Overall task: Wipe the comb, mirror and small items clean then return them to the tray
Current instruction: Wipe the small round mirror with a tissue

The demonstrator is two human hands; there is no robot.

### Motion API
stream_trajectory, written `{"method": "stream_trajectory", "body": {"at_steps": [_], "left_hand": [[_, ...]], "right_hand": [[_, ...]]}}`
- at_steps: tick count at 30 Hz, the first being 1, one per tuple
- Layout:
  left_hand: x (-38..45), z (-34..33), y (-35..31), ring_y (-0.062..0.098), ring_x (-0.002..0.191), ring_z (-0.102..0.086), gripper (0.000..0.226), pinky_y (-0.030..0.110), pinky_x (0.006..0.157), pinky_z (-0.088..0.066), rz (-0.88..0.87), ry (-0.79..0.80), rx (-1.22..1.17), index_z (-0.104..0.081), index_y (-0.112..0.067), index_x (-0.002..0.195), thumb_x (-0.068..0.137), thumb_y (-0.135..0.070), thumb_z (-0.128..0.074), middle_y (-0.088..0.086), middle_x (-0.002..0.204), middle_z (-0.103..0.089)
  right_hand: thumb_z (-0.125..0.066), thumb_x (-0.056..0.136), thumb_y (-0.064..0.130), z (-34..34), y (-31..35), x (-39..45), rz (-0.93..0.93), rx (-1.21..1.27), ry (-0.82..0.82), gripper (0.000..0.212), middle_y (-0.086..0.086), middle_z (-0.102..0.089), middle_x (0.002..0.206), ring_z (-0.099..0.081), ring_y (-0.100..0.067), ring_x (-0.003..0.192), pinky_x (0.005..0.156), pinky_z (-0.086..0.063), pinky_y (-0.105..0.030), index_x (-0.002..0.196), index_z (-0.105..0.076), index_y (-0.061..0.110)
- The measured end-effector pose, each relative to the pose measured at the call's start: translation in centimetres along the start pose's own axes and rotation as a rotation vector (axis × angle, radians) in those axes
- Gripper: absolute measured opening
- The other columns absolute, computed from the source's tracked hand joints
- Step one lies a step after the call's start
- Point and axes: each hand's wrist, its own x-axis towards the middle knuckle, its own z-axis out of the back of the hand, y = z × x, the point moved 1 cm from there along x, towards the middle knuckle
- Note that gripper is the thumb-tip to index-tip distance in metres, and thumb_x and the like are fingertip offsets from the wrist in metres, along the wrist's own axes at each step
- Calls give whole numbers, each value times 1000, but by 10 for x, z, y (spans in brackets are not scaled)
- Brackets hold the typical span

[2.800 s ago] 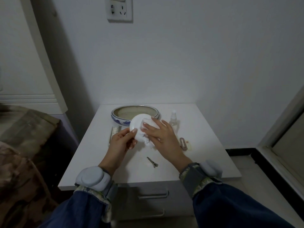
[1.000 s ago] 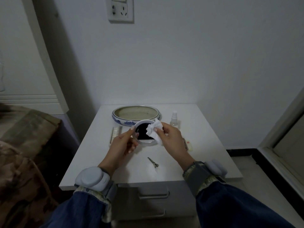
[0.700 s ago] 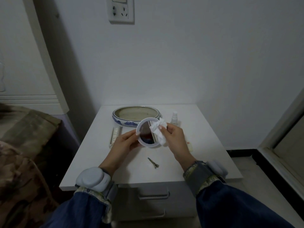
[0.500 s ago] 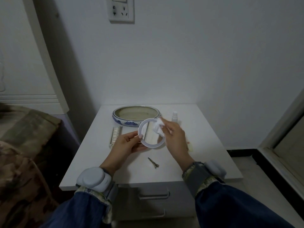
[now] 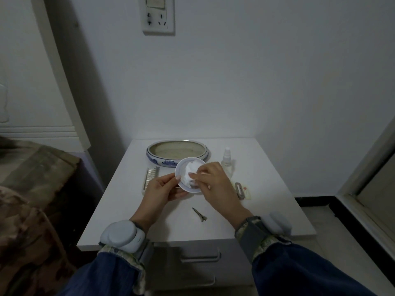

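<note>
while the left hand (image 5: 162, 190) grips the round mirror (image 5: 184, 170) by its lower left rim, thumb on the near face and fingers curled behind, the right hand (image 5: 215, 184) pinches a crumpled white tissue (image 5: 189, 174) and presses it against the mirror's face. mirror held up above the white table (image 5: 267, 199), tilted toward the camera, just in front of the tray. its face looks pale; no clear reflection to make out.

tray (image 5: 177, 152): oval, blue-and-white outside, dull beige inside, at the back middle of the table near the wall. nothing visible lying in it.

comb (image 5: 150, 180): flat on the table left of the mirror, just in front of the tray's left end, partly behind the left hand.

hair clip (image 5: 199, 214): thin, metal, lying on the table nearer the front edge, between the two wrists.

small spray bottle (image 5: 227, 159): upright, right of the tray, just behind the right hand.

small flat items (image 5: 241, 190) lie on the table just right of the right hand; too dim to tell what they are.

both wrists carry grey bands (image 5: 121, 236); blue sleeves below them. wall socket (image 5: 158, 16) above the table. drawer handles show under the table's front edge.
</note>
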Motion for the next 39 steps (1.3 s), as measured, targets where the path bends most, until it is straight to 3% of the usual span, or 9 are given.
{"method": "stream_trajectory", "body": {"at_steps": [4, 10, 14, 20, 23, 26, 30, 35, 39], "left_hand": [[-2, -2, 1, 25, 87, -71, 22, 24, 68, -57, 15, 51, 34, -64, -12, 110, 93, -11, -50, 13, 95, -73], [-1, -3, 4, 28, 91, -70, 24, 27, 73, -57, 58, 125, 74, -64, -10, 113, 93, -11, -51, 16, 98, -72], [0, -2, 5, 29, 94, -69, 26, 31, 78, -57, 48, 131, 97, -63, -8, 115, 93, -12, -51, 17, 101, -71], [-1, 1, 6, 29, 94, -69, 24, 34, 81, -57, 32, 135, 168, -66, -10, 111, 93, -14, -51, 15, 101, -72], [-1, -2, 6, 29, 94, -69, 25, 34, 80, -57, 27, 137, 150, -65, -8, 114, 93, -13, -51, 15, 101, -72], [-1, -4, 6, 28, 91, -70, 24, 31, 76, -58, 30, 128, 127, -64, -10, 113, 92, -11, -53, 15, 98, -72], [-2, -4, 5, 27, 87, -71, 22, 27, 71, -58, 27, 122, 114, -66, -11, 109, 91, -8, -54, 14, 93, -73], [-1, -4, 4, 28, 92, -70, 24, 32, 77, -58, 4, 134, 115, -65, -10, 111, 93, -12, -51, 14, 98, -72], [0, 0, 4, 29, 93, -69, 27, 31, 76, -58, -5, 104, 95, -63, -7, 116, 93, -12, -51, 15, 100, -72]], "right_hand": [[-65, 77, -1, 1, 0, 2, -130, -28, -95, 16, -12, -59, 80, -49, -16, 82, 72, -38, -19, 91, -72, 1], [-64, 85, 7, 10, 1, 6, -381, 59, -203, 17, -12, -59, 86, -58, -25, 84, 74, -39, -17, 100, -70, 2], [-56, 88, 6, 4, 9, 4, -272, 96, -10, 23, -13, -57, 94, -56, -25, 89, 79, -42, -24, 108, -67, 2], [-53, 84, 7, 1, 11, 1, -92, 99, 120, 27, -12, -58, 90, -48, -13, 86, 75, -36, -14, 106, -69, 6], [-55, 82, 5, 1, 10, 3, -136, 67, 58, 26, -13, -58, 89, -47, -12, 86, 76, -36, -14, 102, -70, 4], [-60, 81, -1, 3, 2, 6, -236, 42, -76, 22, -15, -59, 88, -57, -25, 84, 76, -40, -19, 100, -70, 1], [-62, 85, 3, 10, -2, 6, -380, 53, -170, 20, -15, -60, 91, -60, -28, 87, 79, -51, -35, 103, -69, 1], [-57, 83, 8, 2, 16, 3, -224, 83, -61, 25, -11, -58, 85, -57, -23, 78, 69, -43, -23, 105, -69, 5], [-53, 89, 8, 4, 17, 3, -158, 162, 73, 28, 2, -50, 99, -46, -1, 85, 74, -35, -3, 114, -66, 12]]}}
